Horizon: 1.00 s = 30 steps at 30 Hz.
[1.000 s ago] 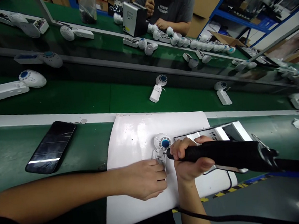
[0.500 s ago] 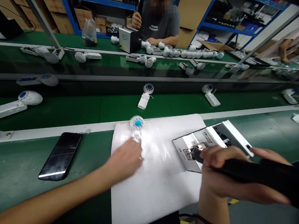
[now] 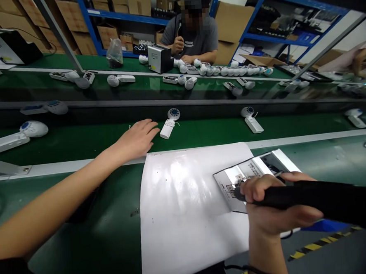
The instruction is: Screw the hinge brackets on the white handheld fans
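My left hand (image 3: 136,140) reaches over the green belt, palm down with its fingers spread. Its fingertips end just left of a small white handheld fan (image 3: 167,129), apart from it. A tiny light bit shows behind the wrist; what it belongs to is hidden. In my right hand (image 3: 264,206) is a black electric screwdriver (image 3: 326,198), held level with its tip toward the left. That tip is at the front of a silver screw feeder (image 3: 256,162); whether they touch I cannot tell. A white sheet (image 3: 188,223) lies between my arms.
Another fan (image 3: 253,122) lies on the belt to the right, and a larger-looking one (image 3: 33,129) at the left. Across the line a person (image 3: 192,37) sits behind a row of white fans (image 3: 225,70). A metal post (image 3: 57,35) slants upward at the left.
My left hand was closed at a fan with a blue centre over the white sheet. Now it is forward and left over the belt, opened, and that fan is off the sheet. The screwdriver stays by the feeder.
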Motion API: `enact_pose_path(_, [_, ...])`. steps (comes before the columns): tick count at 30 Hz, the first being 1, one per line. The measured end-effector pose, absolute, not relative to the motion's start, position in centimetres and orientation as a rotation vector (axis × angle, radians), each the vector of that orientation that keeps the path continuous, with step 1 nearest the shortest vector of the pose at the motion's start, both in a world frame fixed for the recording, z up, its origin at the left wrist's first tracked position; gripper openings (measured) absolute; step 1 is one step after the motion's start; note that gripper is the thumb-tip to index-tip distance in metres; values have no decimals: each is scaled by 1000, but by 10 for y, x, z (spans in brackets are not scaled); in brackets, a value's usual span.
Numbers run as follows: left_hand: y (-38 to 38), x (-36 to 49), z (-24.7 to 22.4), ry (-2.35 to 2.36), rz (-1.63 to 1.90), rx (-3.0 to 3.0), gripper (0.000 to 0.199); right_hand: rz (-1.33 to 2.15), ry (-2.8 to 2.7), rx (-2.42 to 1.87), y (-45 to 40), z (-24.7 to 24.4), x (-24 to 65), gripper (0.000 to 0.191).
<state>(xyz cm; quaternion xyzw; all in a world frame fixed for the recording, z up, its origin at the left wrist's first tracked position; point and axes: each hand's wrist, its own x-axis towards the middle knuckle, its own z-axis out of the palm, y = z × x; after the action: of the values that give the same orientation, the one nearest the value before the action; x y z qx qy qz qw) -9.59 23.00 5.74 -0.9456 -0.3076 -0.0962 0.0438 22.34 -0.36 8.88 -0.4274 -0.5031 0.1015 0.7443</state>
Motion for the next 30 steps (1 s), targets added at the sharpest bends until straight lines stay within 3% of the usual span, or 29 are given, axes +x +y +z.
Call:
enact_pose_path(4, [271,-47,56,-842,-192,-3064,32,327,-1031,-879,-17,99,211,70])
enact_pose_path(7, [269,-25,61,-867,-273,-3086,32,265,-993,-932,-33,103,210,70])
enact_pose_path(11, [180,-8,59,-759,-397,-3164,30,251,-906,-983,-51,99,217,72])
enact_pose_path(15, [60,-4,25,-71,-502,-3385,17,296,-866,-954,-47,92,211,72])
enact_pose_path(18, [16,-5,0,205,-649,-3399,18,390,-902,-867,-29,87,193,66])
enact_pose_path(30, [21,-2,-2,235,-731,-3421,15,553,-1010,-825,10,56,147,58])
